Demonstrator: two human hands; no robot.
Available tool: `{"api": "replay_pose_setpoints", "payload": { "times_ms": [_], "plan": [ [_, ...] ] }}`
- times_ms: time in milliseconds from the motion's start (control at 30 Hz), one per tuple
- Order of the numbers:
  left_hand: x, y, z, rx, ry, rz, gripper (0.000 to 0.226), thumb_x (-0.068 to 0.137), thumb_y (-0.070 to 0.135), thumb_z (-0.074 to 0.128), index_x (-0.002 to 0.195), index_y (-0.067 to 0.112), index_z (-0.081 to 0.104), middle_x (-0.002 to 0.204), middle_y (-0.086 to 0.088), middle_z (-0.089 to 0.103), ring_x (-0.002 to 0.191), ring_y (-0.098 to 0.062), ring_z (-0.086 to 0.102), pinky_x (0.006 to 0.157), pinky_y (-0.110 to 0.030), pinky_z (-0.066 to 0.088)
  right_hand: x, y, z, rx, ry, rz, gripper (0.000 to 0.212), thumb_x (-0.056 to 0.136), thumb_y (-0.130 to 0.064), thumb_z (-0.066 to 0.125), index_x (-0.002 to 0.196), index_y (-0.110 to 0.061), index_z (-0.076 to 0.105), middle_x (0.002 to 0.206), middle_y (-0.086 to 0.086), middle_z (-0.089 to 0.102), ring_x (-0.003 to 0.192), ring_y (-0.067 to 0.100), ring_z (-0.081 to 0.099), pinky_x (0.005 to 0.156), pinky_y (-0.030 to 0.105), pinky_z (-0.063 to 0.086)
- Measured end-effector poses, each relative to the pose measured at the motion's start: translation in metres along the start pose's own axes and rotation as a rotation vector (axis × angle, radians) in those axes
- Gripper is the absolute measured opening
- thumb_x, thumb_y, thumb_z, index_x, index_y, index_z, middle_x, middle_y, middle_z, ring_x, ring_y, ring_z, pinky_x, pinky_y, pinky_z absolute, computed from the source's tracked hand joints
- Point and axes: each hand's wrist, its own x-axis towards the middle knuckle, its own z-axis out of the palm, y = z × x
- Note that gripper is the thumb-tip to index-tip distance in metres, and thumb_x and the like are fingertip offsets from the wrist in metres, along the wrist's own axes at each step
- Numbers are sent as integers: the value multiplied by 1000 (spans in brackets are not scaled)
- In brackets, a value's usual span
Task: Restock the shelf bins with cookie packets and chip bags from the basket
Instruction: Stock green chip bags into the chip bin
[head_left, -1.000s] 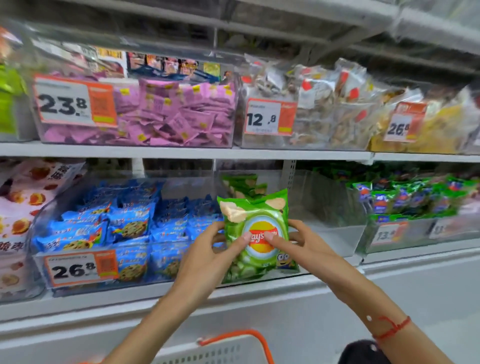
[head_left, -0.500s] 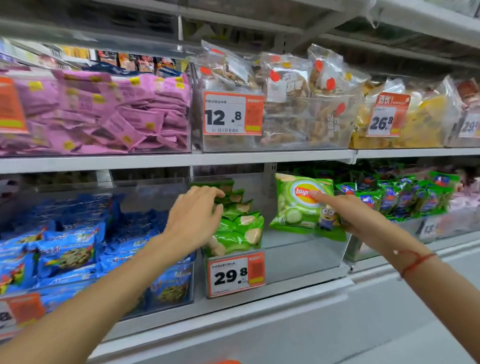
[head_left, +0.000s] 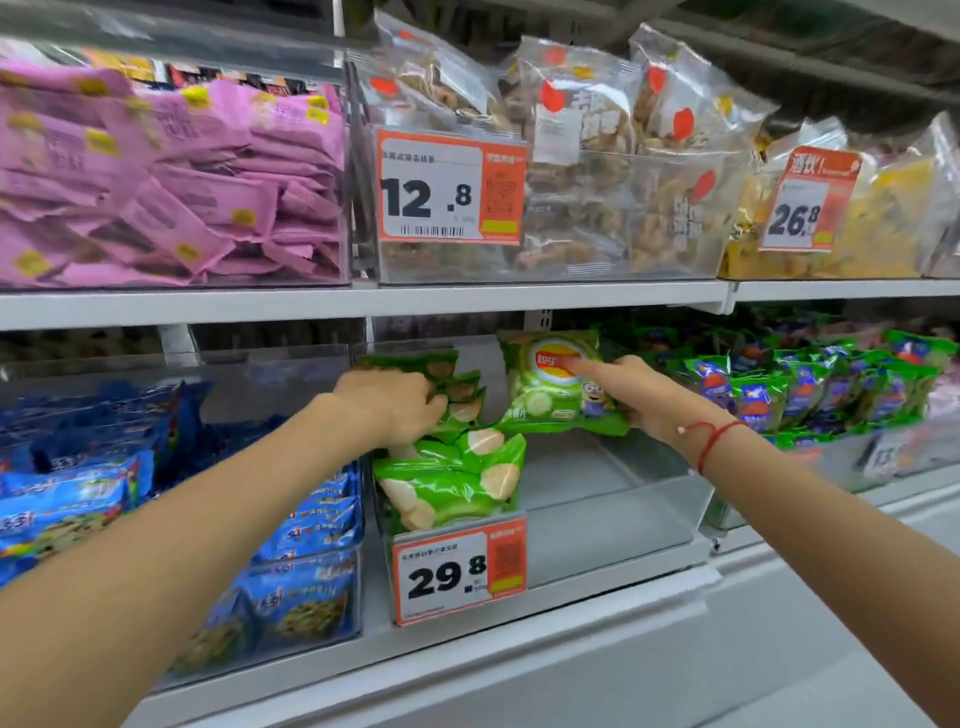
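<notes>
Clear shelf bin (head_left: 613, 525), right hand (head_left: 639, 395) holding chip bag (head_left: 556, 389) upright

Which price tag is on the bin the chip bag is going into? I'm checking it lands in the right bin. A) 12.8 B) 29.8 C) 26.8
B: the right hand holds the chip bag over the clear bin whose price tag reads 29.8.
</notes>
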Motion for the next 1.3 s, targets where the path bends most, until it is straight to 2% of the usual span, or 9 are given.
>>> {"api": "replay_pose_setpoints", "payload": {
  "times_ms": [100,233,400,567,667,733,833,933,1300],
  "plan": [
    [7,-2,10,-10,158,5,44,99,44,33,124,18,58,125,-13,60,113,-30,56,84,-29,42,19,6,1,-14,-12,-6,104,52,-54,83,128,5,44,124,15,58,105,28,61,91,43,52],
    [14,-2,24,-25,263,50,47,96,47,39,139,27,42,134,-6,54,123,-27,49,98,-31,39,28,21,12,-230,-63,-75,38,83,-18,73,111,-5,51,108,3,58,96,17,55,74,21,44],
    [14,0,28,9,297,66,53,96,52,37,143,26,36,133,-5,54,122,-28,49,95,-33,40,48,38,32,-710,-167,-128,70,70,-47,79,124,-9,54,122,9,62,105,22,59,88,30,49],
    [14,-1,29,47,166,49,49,97,50,36,135,21,48,137,-6,51,123,-28,49,95,-34,41,56,38,31,-1070,41,-383,125,65,-57,78,152,-20,-3,157,15,12,139,36,27,107,44,34],
    [13,1,27,48,143,46,47,97,51,35,128,21,55,133,-7,54,119,-28,52,91,-32,42,63,30,32,-1336,-63,-685,100,74,-55,72,151,-24,15,157,8,17,144,29,16,116,41,18],
    [12,1,25,38,137,38,46,98,51,35,128,22,55,132,-8,55,118,-27,53,90,-31,43,65,22,34,-1314,-170,-689,82,76,-50,73,143,-20,37,144,8,43,133,29,38,109,38,31],
    [11,0,24,4,118,27,47,98,51,35,132,23,52,133,-7,55,118,-27,54,89,-30,43,74,15,30,-1281,-24,-734,68,74,-52,74,128,-19,49,127,8,58,117,30,51,95,36,38],
    [14,0,26,-5,117,20,48,97,52,35,132,23,52,131,-7,56,117,-26,55,86,-30,43,83,9,32,-1219,129,-769,70,76,-50,72,133,-21,46,127,9,58,117,31,52,95,37,36],
    [18,0,29,17,138,14,49,97,53,35,131,23,53,127,-6,58,113,-25,57,75,-27,36,106,10,67,-1372,96,-938,74,78,-51,69,142,-28,39,148,5,37,139,28,26,114,44,13]
  ]
}}
